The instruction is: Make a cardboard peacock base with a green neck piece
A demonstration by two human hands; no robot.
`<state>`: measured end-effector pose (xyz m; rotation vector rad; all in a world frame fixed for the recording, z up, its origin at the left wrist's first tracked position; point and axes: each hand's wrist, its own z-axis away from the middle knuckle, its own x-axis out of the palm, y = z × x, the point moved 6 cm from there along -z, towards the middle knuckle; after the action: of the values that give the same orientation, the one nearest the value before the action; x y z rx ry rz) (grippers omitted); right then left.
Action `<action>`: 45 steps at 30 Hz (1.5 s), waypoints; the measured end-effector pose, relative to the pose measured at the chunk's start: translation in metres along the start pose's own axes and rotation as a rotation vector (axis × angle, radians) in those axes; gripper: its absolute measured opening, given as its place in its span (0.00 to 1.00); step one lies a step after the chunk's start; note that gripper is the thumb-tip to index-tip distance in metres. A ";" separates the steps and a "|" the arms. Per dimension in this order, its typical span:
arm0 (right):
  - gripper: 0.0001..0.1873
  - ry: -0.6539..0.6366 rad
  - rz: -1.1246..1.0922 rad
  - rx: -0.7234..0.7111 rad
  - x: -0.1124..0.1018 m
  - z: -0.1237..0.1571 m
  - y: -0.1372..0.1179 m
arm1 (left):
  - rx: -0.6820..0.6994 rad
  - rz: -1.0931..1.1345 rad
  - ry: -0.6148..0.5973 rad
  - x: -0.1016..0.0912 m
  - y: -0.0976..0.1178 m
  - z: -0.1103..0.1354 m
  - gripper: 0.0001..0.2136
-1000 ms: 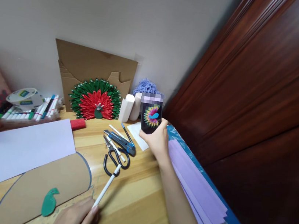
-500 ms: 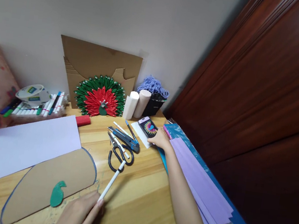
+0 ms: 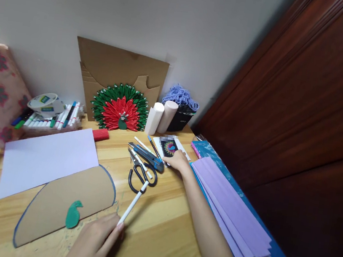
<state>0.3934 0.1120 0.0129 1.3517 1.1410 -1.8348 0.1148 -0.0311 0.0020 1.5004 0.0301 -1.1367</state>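
My left hand [image 3: 94,243] lies low at the front of the wooden table [image 3: 157,228], fingers closed on a white pen [image 3: 133,203] that points up toward the black-handled scissors [image 3: 139,175]. My right hand [image 3: 177,161] reaches to the back of the table and rests on the near edge of a phone [image 3: 169,146], which lies flat on a white sheet and shows a colourful fan picture. Whether those fingers grip the phone or only touch it is unclear. A brown cardboard half-round [image 3: 65,201] with a blue outline carries a green teardrop cutout [image 3: 73,214] just left of my left hand.
A utility knife [image 3: 147,155] and pens lie beside the scissors. A pale sheet [image 3: 47,158], red eraser [image 3: 100,134], marker tray [image 3: 48,120], red-green fan craft [image 3: 119,110], two rolls [image 3: 160,117] and blue yarn [image 3: 180,96] fill the back. Purple paper stack [image 3: 231,205] lies right, by a wooden door.
My right hand lowered the phone from upright in the air down flat onto the white sheet. The left hand kept hold of the pen. The view shifted slightly left.
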 end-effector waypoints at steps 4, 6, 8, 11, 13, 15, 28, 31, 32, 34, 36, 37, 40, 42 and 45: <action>0.39 0.038 -0.006 -0.002 -0.003 -0.001 0.001 | 0.001 -0.011 0.007 0.000 0.000 0.000 0.20; 0.39 0.062 -0.008 -0.020 -0.008 -0.005 0.005 | 0.001 -0.018 0.009 0.000 0.000 0.000 0.21; 0.38 0.087 -0.008 -0.046 -0.014 -0.010 0.009 | 0.002 -0.018 0.014 -0.001 0.001 0.000 0.20; 0.37 0.117 -0.002 -0.066 -0.017 -0.014 0.014 | 0.012 -0.015 0.025 -0.003 0.003 0.000 0.20; 0.37 0.125 0.005 -0.064 -0.015 -0.016 0.015 | 0.022 -0.014 0.029 -0.003 0.004 0.000 0.20; 0.38 0.122 0.013 -0.055 -0.012 -0.016 0.016 | 0.023 -0.010 0.029 -0.003 0.004 0.001 0.20; 0.35 0.072 0.073 -0.026 -0.004 -0.008 0.008 | 0.011 -0.011 0.025 -0.003 0.003 0.001 0.19; 0.35 0.057 0.076 -0.030 -0.006 -0.010 0.011 | 0.020 -0.010 0.029 -0.003 0.002 0.001 0.19; 0.35 0.055 0.077 -0.027 -0.006 -0.011 0.012 | 0.020 -0.011 0.027 -0.003 0.002 0.001 0.19; 0.36 0.056 0.081 -0.010 -0.007 -0.010 0.014 | 0.017 -0.013 0.027 -0.003 0.002 0.001 0.19; 0.37 0.066 0.084 0.018 -0.007 -0.009 0.015 | 0.015 -0.016 0.031 -0.003 0.002 0.001 0.19; 0.37 0.074 0.084 0.031 -0.007 -0.008 0.015 | 0.016 -0.017 0.034 -0.003 0.002 0.001 0.19; 0.39 0.089 0.077 0.051 -0.006 -0.005 0.014 | 0.025 -0.016 0.037 -0.003 0.004 0.001 0.19; 0.38 0.086 0.066 0.044 -0.006 -0.007 0.015 | 0.030 -0.014 0.034 -0.003 0.005 0.001 0.19; 0.34 0.050 0.030 -0.007 -0.011 -0.014 0.022 | 0.032 -0.024 0.044 -0.005 0.005 0.002 0.19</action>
<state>0.4211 0.1135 0.0153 1.4109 1.1454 -1.7827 0.1141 -0.0315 0.0090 1.5574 0.0603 -1.1278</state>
